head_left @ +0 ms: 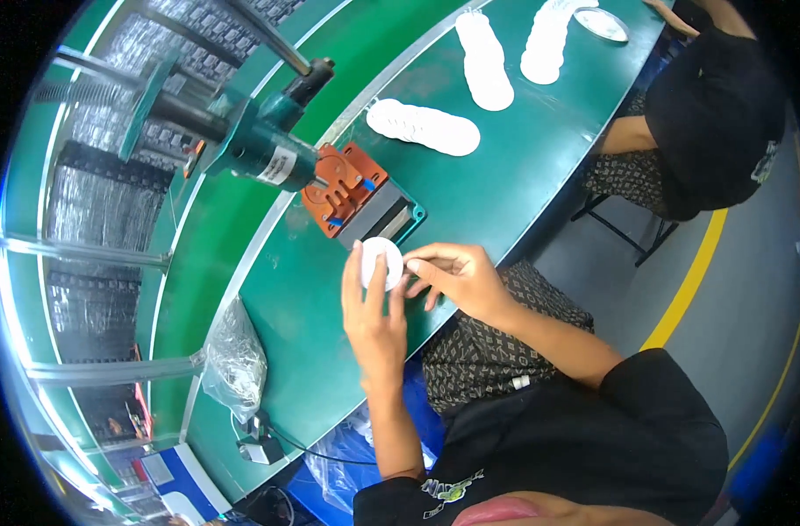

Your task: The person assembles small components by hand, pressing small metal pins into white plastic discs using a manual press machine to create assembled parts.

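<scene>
A white round disc (370,255) is held up over the green table by my left hand (374,329), whose fingers lie across its face and along its edge. My right hand (466,279) is closed in a pinch right at the disc's right edge; whatever sits between thumb and forefinger is too small to make out. Just beyond the disc stands a teal bench press (260,153) with an orange fixture plate (343,188) on its base.
Overlapping rows of white discs (426,128) lie on the table (514,184), near a round plate-like piece (603,24). A plastic bag of small parts (236,359) rests at left, by a small box with a cable (260,450). Another person (707,114) sits at right.
</scene>
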### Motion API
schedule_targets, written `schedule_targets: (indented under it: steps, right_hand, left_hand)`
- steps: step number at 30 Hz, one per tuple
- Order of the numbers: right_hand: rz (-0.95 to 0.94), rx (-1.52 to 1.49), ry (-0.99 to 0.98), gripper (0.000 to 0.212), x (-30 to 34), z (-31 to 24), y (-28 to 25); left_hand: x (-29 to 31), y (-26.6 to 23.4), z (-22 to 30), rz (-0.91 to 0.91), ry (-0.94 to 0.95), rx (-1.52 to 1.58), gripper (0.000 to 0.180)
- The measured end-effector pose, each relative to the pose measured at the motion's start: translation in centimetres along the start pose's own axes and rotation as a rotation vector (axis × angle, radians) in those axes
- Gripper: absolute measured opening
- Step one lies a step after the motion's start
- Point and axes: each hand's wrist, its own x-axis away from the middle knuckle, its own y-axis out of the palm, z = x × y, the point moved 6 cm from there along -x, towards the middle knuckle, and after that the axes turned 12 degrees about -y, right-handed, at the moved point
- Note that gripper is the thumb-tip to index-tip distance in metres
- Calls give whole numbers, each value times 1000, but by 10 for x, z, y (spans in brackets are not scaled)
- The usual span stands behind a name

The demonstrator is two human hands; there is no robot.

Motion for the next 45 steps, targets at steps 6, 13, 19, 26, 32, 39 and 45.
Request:
schedule_targets:
  steps: [6,13,19,26,32,39,45]
  right_hand:
    - [20,44,39,23,0,-3,-5]
    - [-54,169,35,19,-1,0,-5]
    - [-95,239,3,17,-6,2,2]
    - [113,244,-231,14,-59,-28,-13]
    - [-80,1118,-631,82,-54,-26,-9]
    - [-92,1151,-644,80,-64,-11,1]
    - [-100,1103,-649,76,-58,-15,-9]
  left_hand:
    - [-49,-18,-3,94,130,36,35]
    - [-88,1,-8,115,268,-157,32]
    - [-108,12,-8,5,250,-78,37]
    - [-91,15,-10,-32,100,55,51]
    - [-39,-27,21,-66,45,22,29]
    - [-96,-91,106,327,454,517,34]
    - [-187,-80,160,248,348,629,59]
